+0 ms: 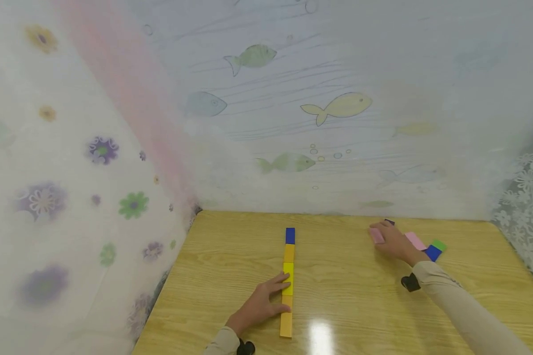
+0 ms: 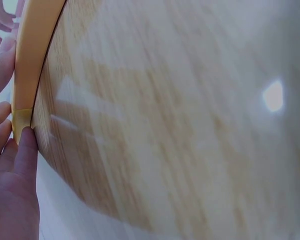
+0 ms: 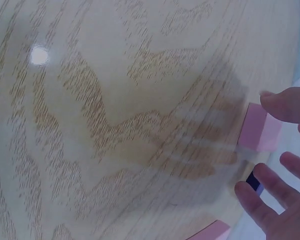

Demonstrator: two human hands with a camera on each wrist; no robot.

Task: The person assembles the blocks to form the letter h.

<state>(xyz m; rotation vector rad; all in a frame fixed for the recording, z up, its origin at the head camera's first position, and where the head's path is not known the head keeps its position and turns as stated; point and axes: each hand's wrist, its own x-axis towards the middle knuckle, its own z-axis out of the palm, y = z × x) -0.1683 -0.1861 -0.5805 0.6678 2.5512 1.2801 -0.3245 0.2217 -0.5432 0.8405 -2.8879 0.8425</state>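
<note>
A straight row of blocks runs away from me in the head view: a blue block (image 1: 290, 235) at the far end, an orange block (image 1: 289, 253), a yellow section (image 1: 288, 270), then more orange blocks (image 1: 286, 325) nearest me. My left hand (image 1: 259, 303) rests on it from the left, fingertips on the yellow section and thumb on the orange. At the back right my right hand (image 1: 393, 241) pinches a pink block (image 1: 376, 235) between thumb and forefinger. The right wrist view shows this pink block (image 3: 257, 129) by the thumb, with a dark blue block (image 3: 254, 180) beside the other fingers.
Beside my right wrist lie another pink block (image 1: 415, 241), a blue block (image 1: 433, 253) and a green block (image 1: 438, 245). The wooden table (image 1: 337, 281) meets a fabric-covered wall (image 1: 266, 192) at its back edge. Patterned fabric hangs on both sides.
</note>
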